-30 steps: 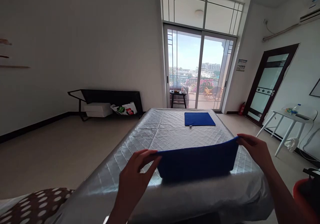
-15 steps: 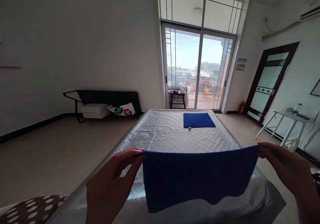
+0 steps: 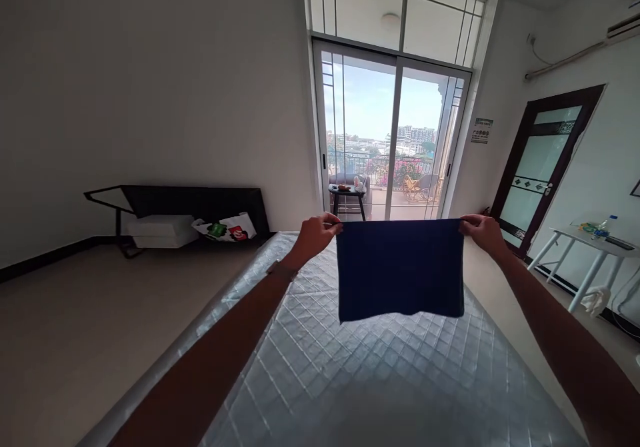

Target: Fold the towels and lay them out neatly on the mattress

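A dark blue cloth [image 3: 400, 270] hangs stretched between my two hands, upright above the far part of a silver quilted mattress [image 3: 320, 360]. My left hand [image 3: 320, 230] pinches its upper left corner, and my right hand [image 3: 480, 230] pinches the upper right one. The cloth's top edge is nearly straight, while its lower edge is slightly wavy. Both arms reach far forward. Whatever lies on the mattress behind the hanging cloth is hidden.
Left of the mattress, a black bench-like frame [image 3: 200, 200] stands by the wall with white boxes [image 3: 163, 230] and a printed bag [image 3: 227, 227]. On the right is a white table [image 3: 590, 237] with a bottle. Glass sliding doors [image 3: 360, 127] are ahead.
Both hands have moved forward and up, away from me, carrying the cloth. The second blue cloth seen lying on the mattress before is now out of sight behind the held one.
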Tool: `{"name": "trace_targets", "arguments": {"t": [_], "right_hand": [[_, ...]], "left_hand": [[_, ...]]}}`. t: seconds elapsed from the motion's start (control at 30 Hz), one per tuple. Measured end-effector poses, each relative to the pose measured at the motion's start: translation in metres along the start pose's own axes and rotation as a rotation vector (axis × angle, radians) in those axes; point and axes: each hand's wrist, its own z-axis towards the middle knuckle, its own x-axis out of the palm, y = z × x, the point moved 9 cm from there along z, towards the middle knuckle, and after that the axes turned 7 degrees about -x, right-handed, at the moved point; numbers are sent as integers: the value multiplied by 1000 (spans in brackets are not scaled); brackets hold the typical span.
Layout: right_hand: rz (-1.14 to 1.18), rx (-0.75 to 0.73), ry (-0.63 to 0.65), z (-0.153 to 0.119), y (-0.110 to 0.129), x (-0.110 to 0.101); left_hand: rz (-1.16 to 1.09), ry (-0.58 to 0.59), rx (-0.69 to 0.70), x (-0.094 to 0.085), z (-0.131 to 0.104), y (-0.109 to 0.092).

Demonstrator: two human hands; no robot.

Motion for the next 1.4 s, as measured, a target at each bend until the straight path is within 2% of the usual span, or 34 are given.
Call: {"name": "trace_targets", "arguments": {"t": [0.07,0.13,0.23,0.33,0.4,0.5,0.57,0.67,0.77,0.9,1.0,1.07,1.13,1.23,1.3,1.4], "right_hand": [[1,-24,-71,40,0,5],[6,-37,-112,66,-7,12],[13,-33,-131,76,-35,31],[-23,33,-67,59,-86,72],[-101,151,30,34,-130,108],[-176,267,93,-10,-186,151],[-218,315,106,-33,-212,167],[-261,348,132,-51,-237,177],[-299,339,177,-51,-249,180],[-374,309,220,-46,-252,182],[-442,276,190,-46,-245,184],[-505,197,167,-48,-235,189],[-549,79,238,-52,-224,203],[-564,-34,453,-64,-219,230],[-579,-44,528,-70,-223,237],[-604,-47,543,-73,-228,237]], "left_hand": [[-23,-113,48,7,31,-11],[-98,-189,91,17,49,-11],[-141,-213,128,48,55,16],[10,-121,97,101,41,67],[89,-51,56,136,20,105],[178,60,13,181,-16,151],[236,126,5,201,-35,173],[316,196,14,216,-47,193],[394,241,35,220,-47,200],[453,258,93,224,-43,195],[465,283,192,237,-44,186],[504,327,249,252,-46,187],[567,396,244,268,-47,198],[632,488,171,282,-48,217],[645,522,138,283,-49,224],[657,547,101,281,-52,224]]}}
